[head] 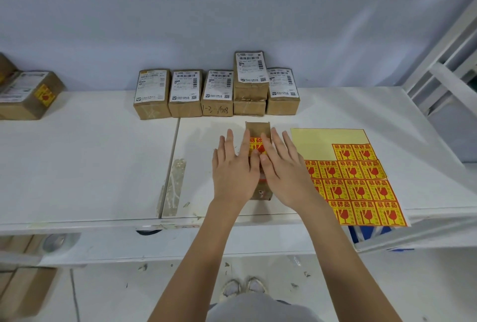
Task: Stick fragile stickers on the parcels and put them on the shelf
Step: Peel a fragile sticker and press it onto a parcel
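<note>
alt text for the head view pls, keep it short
Both hands, left hand and right hand, press a red-and-yellow fragile sticker flat onto a brown parcel on a white table. A sticker sheet lies to the right; six labelled parcels line the wall behind.

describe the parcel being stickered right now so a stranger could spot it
On the white table, look in front of the row of labelled parcels along the wall. It is the lone brown parcel under both flat hands, left of the sticker sheet, and wears a red-and-yellow sticker on top.
</note>
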{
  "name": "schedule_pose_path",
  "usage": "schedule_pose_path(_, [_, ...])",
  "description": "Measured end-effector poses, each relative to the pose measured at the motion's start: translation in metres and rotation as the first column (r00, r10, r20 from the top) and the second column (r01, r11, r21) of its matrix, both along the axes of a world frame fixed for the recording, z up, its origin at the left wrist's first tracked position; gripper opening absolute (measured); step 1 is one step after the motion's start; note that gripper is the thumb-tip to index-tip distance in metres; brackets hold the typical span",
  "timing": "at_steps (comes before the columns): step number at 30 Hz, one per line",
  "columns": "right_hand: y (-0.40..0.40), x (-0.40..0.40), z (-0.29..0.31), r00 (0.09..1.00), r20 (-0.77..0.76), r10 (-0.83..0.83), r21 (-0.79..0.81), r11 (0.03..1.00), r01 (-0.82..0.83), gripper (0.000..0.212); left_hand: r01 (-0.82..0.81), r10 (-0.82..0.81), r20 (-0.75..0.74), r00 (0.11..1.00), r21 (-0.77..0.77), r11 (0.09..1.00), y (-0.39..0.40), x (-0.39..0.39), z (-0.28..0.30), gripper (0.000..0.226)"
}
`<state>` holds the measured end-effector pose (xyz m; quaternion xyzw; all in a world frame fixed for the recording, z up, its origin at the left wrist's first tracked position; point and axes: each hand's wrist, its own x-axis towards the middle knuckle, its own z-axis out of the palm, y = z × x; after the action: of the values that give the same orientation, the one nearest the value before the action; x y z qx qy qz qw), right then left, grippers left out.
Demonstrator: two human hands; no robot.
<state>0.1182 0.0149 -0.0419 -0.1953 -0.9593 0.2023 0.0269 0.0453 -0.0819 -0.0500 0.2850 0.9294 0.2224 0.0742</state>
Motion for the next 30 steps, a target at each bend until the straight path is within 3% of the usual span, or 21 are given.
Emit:
schedule_pose_path(7, [0.003,0.001,-0.001,0.996,0.062,-0.060,-0.034,0.998,0.062,0.059,-0.019,0.019,-0.012,1.000,-0.015,1.000,0.003,0.002,-0.002,0.052])
schedule_pose_path(13, [0.005,-0.002,0.000,0.996,0.019,0.089,0.030,0.996,-0.089,0.057,-0.038,0.022,0.152,0.988,0.101,0.994,0.002,-0.003,-0.010,0.058])
schedule_pose_path(16, [0.009,0.002,-0.008,1.000,0.005,0.008,-0.142,0.990,-0.007,0.065,-0.173,0.062,0.411,0.910,0.238,0.956,0.002,0.000,-0.002,0.055])
schedule_pose_path(18, [0.007,0.002,-0.012,0.998,-0.061,0.004,-0.431,0.902,-0.030,0.066,-0.164,0.021,0.458,0.889,0.274,0.948,0.003,0.001,0.002,0.043])
schedule_pose_path(20, [0.003,0.000,-0.013,0.990,-0.139,-0.009,-0.596,0.800,-0.076,0.060,-0.177,-0.032,0.506,0.862,0.360,0.916,0.003,0.000,0.001,0.036])
schedule_pose_path(26, [-0.002,-0.018,0.007,0.954,-0.294,-0.055,-0.747,0.635,-0.194,0.045,-0.406,-0.099,0.667,0.739,0.558,0.724,-0.018,-0.013,0.011,0.042])
schedule_pose_path(30, [-0.003,-0.038,0.018,0.940,-0.342,-0.008,-0.733,0.627,-0.262,0.038,-0.504,-0.045,0.723,0.689,0.523,0.687,-0.033,-0.030,0.018,0.055])
